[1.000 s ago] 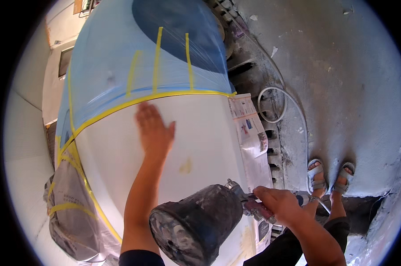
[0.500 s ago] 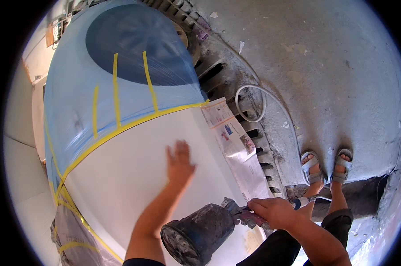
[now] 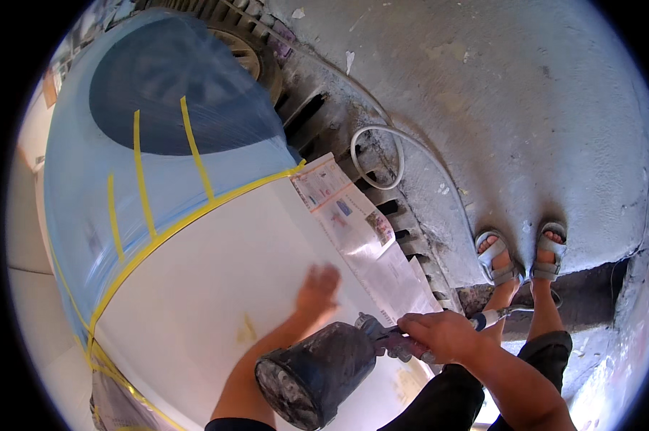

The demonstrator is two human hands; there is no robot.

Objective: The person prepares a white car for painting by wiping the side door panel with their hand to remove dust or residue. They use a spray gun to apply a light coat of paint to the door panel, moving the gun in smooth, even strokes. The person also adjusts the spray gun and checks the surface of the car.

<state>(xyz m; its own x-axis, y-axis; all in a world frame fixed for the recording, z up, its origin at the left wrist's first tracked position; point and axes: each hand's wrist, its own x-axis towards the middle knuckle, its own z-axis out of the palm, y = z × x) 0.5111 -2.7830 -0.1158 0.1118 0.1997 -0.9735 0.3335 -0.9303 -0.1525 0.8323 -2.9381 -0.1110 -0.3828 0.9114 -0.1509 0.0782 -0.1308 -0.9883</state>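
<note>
My right hand (image 3: 439,334) is closed round the handle of a spray gun (image 3: 390,339), tilted with its dark, paint-stained cup (image 3: 314,377) toward the left. Its white hose fitting (image 3: 487,319) comes out behind the hand. Blurred by motion, my left hand (image 3: 319,291) is over the white car panel (image 3: 217,273) with its fingers stretched out and nothing in them; whether it touches the surface I cannot tell. A yellowish patch (image 3: 247,329) shows on the panel beside my left forearm. Yellow masking tape (image 3: 188,219) edges the panel, against blue plastic film (image 3: 73,215).
Printed paper (image 3: 353,223) covers the panel's right side. Beyond it run a slotted floor grate (image 3: 306,118) and a looped pale hose (image 3: 439,161) on the concrete floor (image 3: 497,86). My sandalled feet (image 3: 498,255) stand at the right, by a dark floor channel (image 3: 590,309).
My left hand has moved right and nearer to me across the panel, baring the yellowish patch. The view has shifted, so the car sits farther left. My right hand still holds the spray gun.
</note>
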